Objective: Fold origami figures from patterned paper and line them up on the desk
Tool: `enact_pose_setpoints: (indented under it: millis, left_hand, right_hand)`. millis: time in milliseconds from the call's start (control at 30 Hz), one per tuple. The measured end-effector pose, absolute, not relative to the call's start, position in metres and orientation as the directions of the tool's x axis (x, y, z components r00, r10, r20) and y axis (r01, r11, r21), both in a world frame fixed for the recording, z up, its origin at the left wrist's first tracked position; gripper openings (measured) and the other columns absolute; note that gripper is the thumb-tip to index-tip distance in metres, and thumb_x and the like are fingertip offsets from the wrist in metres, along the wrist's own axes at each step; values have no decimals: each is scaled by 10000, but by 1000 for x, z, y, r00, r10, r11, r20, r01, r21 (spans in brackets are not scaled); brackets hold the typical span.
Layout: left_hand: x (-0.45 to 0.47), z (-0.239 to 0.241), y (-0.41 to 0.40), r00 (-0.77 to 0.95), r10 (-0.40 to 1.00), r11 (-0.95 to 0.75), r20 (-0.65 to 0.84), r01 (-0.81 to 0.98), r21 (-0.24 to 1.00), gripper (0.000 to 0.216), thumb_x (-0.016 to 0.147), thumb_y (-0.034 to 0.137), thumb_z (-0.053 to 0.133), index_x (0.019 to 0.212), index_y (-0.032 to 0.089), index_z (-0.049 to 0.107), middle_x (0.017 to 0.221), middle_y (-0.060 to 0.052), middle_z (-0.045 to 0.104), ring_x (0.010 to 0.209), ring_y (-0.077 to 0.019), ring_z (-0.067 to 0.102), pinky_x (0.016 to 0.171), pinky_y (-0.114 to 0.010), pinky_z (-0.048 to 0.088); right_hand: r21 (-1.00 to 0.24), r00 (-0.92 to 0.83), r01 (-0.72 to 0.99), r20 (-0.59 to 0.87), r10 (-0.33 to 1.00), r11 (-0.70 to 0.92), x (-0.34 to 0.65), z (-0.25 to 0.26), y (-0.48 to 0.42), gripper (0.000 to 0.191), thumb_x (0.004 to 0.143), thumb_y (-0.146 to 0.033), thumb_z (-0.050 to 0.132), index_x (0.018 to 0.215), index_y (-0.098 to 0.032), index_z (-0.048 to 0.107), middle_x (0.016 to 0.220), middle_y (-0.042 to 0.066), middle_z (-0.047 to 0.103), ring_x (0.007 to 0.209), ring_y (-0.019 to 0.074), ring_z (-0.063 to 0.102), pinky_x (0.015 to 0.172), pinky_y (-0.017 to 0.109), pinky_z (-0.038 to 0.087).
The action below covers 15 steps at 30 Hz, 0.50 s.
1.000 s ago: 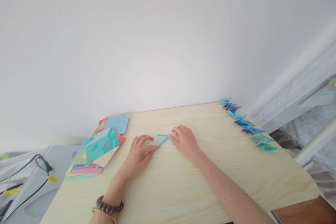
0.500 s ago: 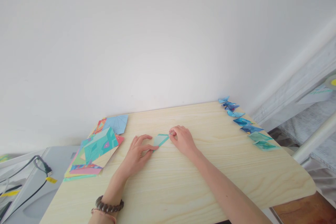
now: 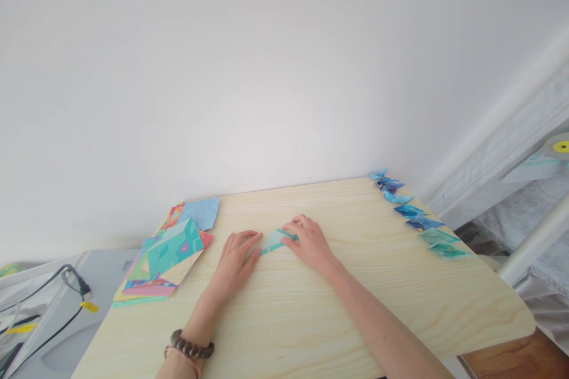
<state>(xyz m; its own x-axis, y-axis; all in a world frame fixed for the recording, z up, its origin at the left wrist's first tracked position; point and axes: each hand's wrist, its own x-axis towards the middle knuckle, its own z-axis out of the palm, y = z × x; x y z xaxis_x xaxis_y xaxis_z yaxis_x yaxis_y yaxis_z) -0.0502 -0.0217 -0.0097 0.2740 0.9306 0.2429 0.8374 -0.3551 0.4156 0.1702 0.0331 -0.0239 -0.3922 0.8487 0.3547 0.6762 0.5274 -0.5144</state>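
A small folded piece of origami paper [image 3: 272,241], pale green with teal edges, lies on the table between my hands. My right hand [image 3: 312,244] has thumb and fingers closed on its right end, covering part of it. At the paper's left end rests my left hand [image 3: 236,259], fingers stretched and thumb apart, the tips against the edge. Underneath the left fingers, I cannot see how far the paper reaches.
Loose patterned origami sheets [image 3: 175,251] are piled at the table's left. Several folded blue and green paper pieces [image 3: 411,211] line the right edge. A black cable [image 3: 73,278] lies on a grey surface left of the wooden table [image 3: 284,320]. Behind stands a white wall [image 3: 284,71].
The paper has turned and now lies flatter, its teal band toward me. My right hand has moved over its right end; my left fingers have straightened and spread from their earlier pinch.
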Motion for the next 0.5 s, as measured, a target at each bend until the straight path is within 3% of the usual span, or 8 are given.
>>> enact_pose_setpoints:
  millis: [167, 333, 433, 500]
  left_hand:
    - [-46, -11, -21, 267, 925, -359, 270, 848, 390, 326, 855, 351, 499, 1167, 280, 560, 1209, -67, 503, 1138, -243, 441, 1009, -477, 321]
    - [-43, -6, -19, 264, 921, -378, 286, 786, 490, 195, 870, 306, 471, 938, 233, 639, 1096, -57, 573, 1069, -212, 489, 973, -405, 367]
    - [-39, -2, -19, 260, 922, -382, 287, 728, 569, 202, 876, 298, 444, 915, 212, 623, 1038, -61, 607, 1019, -205, 523, 945, -376, 387]
    - [-37, 1, -20, 204, 947, -318, 249, 719, 618, 221, 878, 315, 427, 953, 206, 604, 984, -57, 631, 953, -200, 553, 871, -341, 426]
  right_hand:
    - [-606, -377, 589, 378, 845, 534, 168, -26, 33, 167, 773, -285, 637, 927, -233, 603, 986, 36, 583, 916, 186, 521, 829, 337, 388]
    - [-735, -414, 452, 329, 849, 506, 171, -24, 32, 101, 813, -302, 571, 859, -213, 555, 817, 7, 614, 758, 143, 549, 731, 281, 418]
    - [-781, -445, 407, 282, 850, 473, 172, -19, 30, 178, 814, -358, 558, 922, -217, 541, 821, -1, 623, 730, 129, 554, 690, 255, 417]
    - [-791, -503, 386, 250, 827, 474, 173, -15, 30, 339, 750, -384, 631, 1032, -229, 524, 876, 0, 639, 740, 128, 560, 698, 250, 414]
